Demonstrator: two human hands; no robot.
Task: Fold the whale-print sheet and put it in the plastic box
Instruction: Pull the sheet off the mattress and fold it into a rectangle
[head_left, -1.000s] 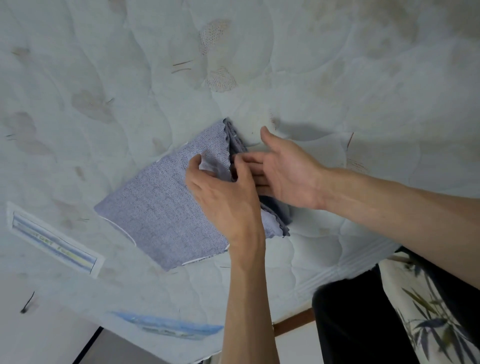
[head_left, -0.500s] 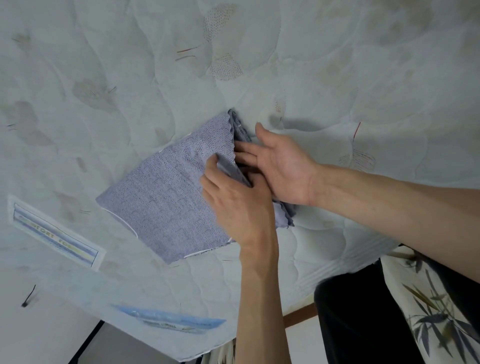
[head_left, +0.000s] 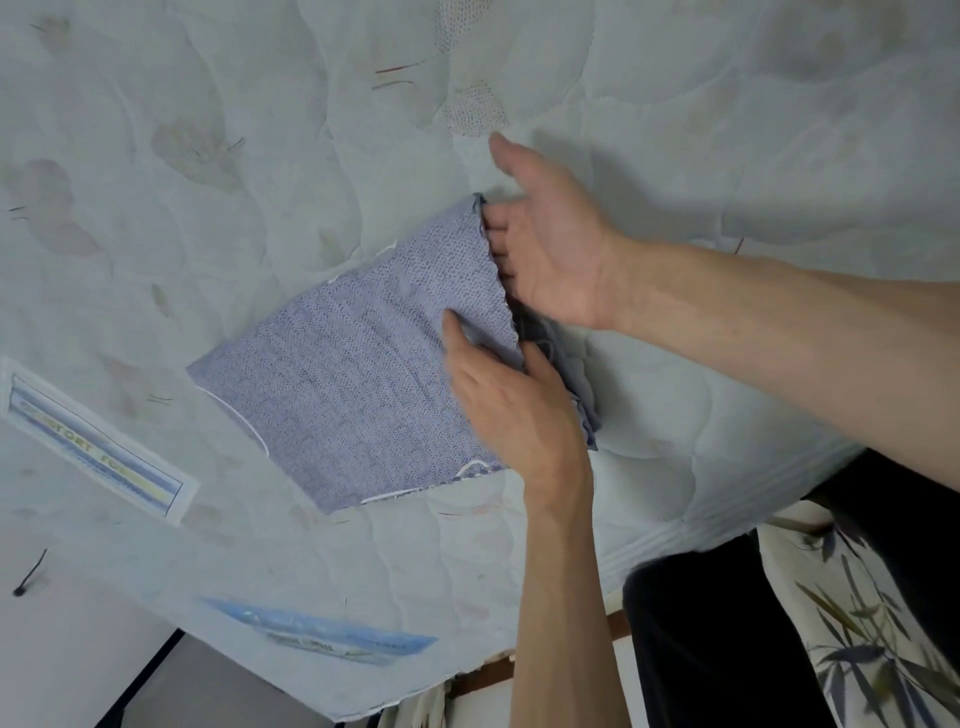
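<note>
Head view, item: whale-print sheet (head_left: 358, 374), folded to a small square, lying on the quilted mattress (head_left: 675, 130) near its edge. Left hand (head_left: 511, 410) is pinching the top layer, thumb over and fingers under, likely to square that edge. Right hand (head_left: 550, 244), just beyond that pinch, is spreading flat, fingers reaching under the same edge. Plastic box: not showing.

Sheet (head_left: 358, 374): blue-grey fine-print fabric, folded into flat square, white edging showing, lying on mattress (head_left: 675, 130) near its front edge.
</note>
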